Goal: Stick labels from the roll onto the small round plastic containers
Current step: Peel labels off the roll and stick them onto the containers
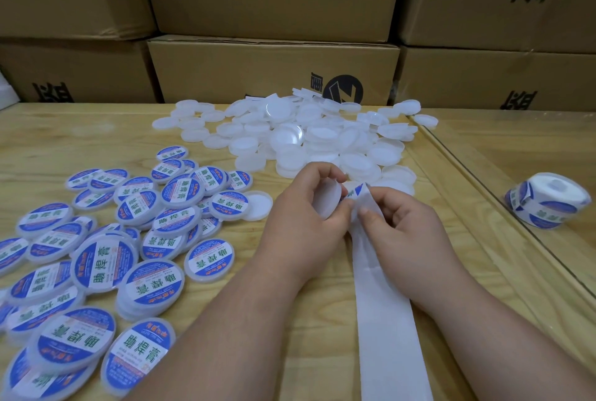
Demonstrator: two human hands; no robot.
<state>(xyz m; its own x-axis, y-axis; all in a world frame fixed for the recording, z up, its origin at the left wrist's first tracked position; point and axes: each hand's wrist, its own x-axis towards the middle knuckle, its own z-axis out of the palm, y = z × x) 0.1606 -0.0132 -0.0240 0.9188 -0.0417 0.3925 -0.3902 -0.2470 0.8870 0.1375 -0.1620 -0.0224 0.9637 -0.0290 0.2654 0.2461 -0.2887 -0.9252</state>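
Peeling stage, head view: left hand (306, 207) grips a blank white container (329, 200) on edge, thumb pinching the blue label (353, 193) against its rim. Right hand (396, 223) pinches the white backing strip (383, 320), which trails from the grip toward the camera. Risks, as I judge them: the half-lifted label folding onto itself, or landing off-centre or creased with the container tilted. Label roll (548, 203) sits well right of the grip; blank containers (309, 132) beyond it, labelled ones (106, 258) left.
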